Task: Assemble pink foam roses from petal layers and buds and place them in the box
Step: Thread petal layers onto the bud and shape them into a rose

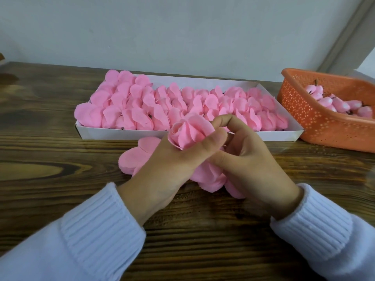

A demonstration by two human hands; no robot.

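My left hand (pixel 172 165) grips a pink foam rose (pixel 188 132), its petals bunched upward around a bud between thumb and fingers. My right hand (pixel 249 159) is beside it, fingers curled, index bent over the rose's right side and touching the petals. Under both hands lies a stack of flat pink petal layers (pixel 136 159) on the table, partly hidden. Behind the hands, a long white box (pixel 284 134) holds several rows of finished pink roses (pixel 162 104).
An orange perforated plastic basket (pixel 316 118) at the right holds several pink buds (pixel 341 102) with dark stems. The dark wooden table (pixel 50 149) runs to a pale wall at the back. White knitted sleeves cover both wrists.
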